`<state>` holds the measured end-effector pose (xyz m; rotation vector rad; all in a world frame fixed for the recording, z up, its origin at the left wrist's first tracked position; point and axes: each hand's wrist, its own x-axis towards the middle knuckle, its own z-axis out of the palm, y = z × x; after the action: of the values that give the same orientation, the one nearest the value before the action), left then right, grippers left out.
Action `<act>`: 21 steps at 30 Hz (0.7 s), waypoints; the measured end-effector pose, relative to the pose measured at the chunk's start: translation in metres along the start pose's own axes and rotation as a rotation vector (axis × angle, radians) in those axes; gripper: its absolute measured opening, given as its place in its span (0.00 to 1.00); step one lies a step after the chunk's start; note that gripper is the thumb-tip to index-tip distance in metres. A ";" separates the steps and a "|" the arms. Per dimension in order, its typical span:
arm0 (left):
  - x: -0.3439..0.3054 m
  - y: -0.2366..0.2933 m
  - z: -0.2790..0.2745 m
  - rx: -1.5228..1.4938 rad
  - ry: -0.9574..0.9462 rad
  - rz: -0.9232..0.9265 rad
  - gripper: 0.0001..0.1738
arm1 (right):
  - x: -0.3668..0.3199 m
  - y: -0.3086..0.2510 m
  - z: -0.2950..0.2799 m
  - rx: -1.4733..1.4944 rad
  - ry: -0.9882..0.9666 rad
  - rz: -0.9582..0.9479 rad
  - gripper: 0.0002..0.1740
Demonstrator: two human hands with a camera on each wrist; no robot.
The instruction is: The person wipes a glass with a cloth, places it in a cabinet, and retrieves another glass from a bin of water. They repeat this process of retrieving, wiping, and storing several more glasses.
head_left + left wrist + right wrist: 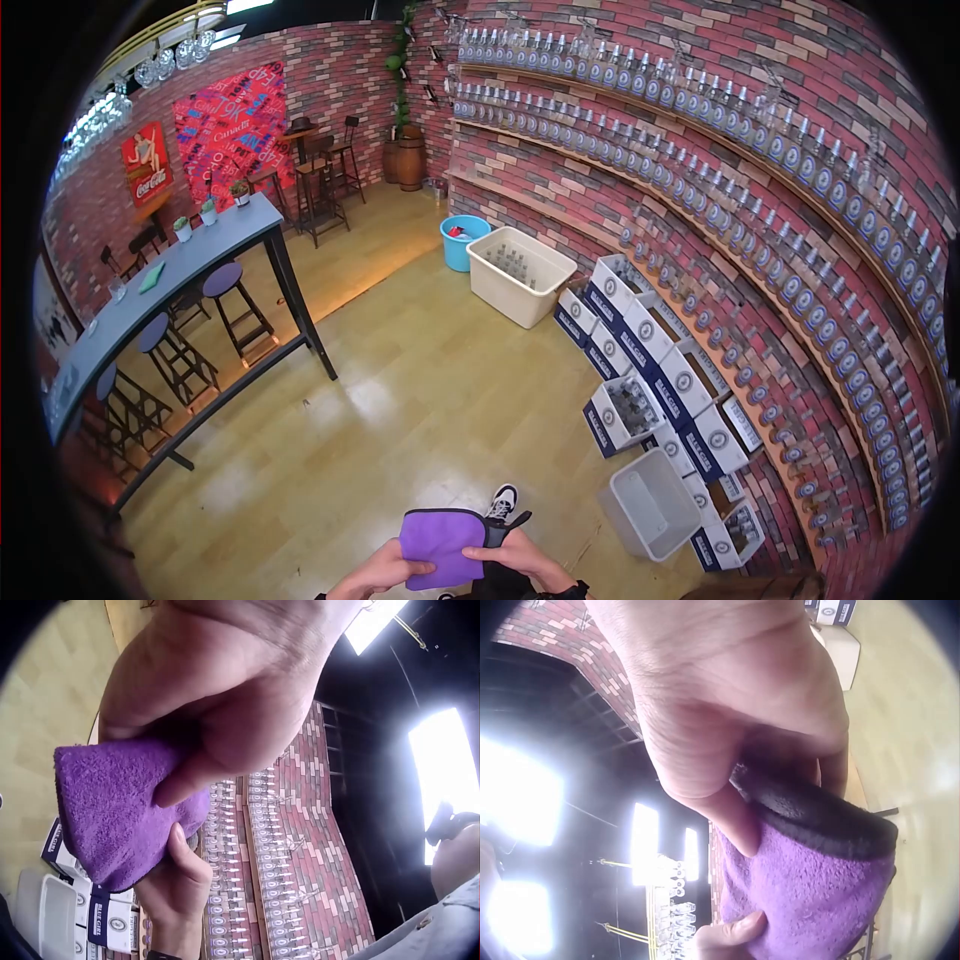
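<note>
Both hands hold a folded purple towel (437, 535) with dark edging, low in the head view, in front of the body. My left hand (376, 570) grips its left side, thumb lying across the front. On the right side, my right hand (523, 557) pinches the towel with its thumb on top, and a black strip sticks out past that hand. The left wrist view shows the fuzzy nap of the towel (120, 802) hanging from the left fingers. In the right wrist view, a thick black border (817, 821) runs beneath the right fingers.
Blue-and-white bottle cartons (645, 330) line the brick wall at right, below shelves of bottles (640, 150). A grey plastic bin (655, 500) stands near my right foot. Farther off are a cream tub (530, 295) and a blue bucket (455, 255). A long bar table (180, 270) with stools stands left.
</note>
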<state>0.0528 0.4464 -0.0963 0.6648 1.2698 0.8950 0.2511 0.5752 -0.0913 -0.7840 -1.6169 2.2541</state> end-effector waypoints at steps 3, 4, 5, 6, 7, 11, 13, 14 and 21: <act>0.051 0.051 -0.002 0.110 0.008 0.051 0.20 | 0.052 -0.012 -0.055 -0.041 -0.050 0.026 0.26; 0.067 0.074 0.004 0.068 0.041 0.055 0.20 | 0.070 -0.022 -0.072 -0.021 -0.040 -0.010 0.24; 0.086 0.097 0.008 0.024 0.070 0.063 0.21 | 0.088 -0.034 -0.090 -0.003 -0.030 -0.048 0.22; 0.106 0.119 0.009 0.030 0.084 0.078 0.21 | 0.103 -0.051 -0.102 0.006 -0.039 -0.127 0.22; 0.121 0.138 0.009 -0.053 0.123 0.030 0.21 | 0.115 -0.069 -0.118 0.013 -0.052 -0.133 0.22; 0.179 0.188 0.000 -0.130 0.160 0.040 0.21 | 0.157 -0.124 -0.168 0.067 -0.079 -0.096 0.21; 0.203 0.204 -0.004 -0.106 0.197 0.008 0.21 | 0.178 -0.135 -0.191 0.046 -0.088 -0.088 0.19; 0.213 0.208 -0.004 -0.075 0.212 -0.010 0.21 | 0.191 -0.131 -0.201 0.078 -0.089 -0.069 0.19; 0.292 0.230 -0.030 -0.227 0.219 -0.039 0.16 | 0.269 -0.126 -0.253 0.124 -0.076 0.016 0.23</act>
<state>-0.0058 0.8126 -0.0600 0.3682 1.3443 1.0829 0.1597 0.9539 -0.1076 -0.6903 -1.4905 2.3955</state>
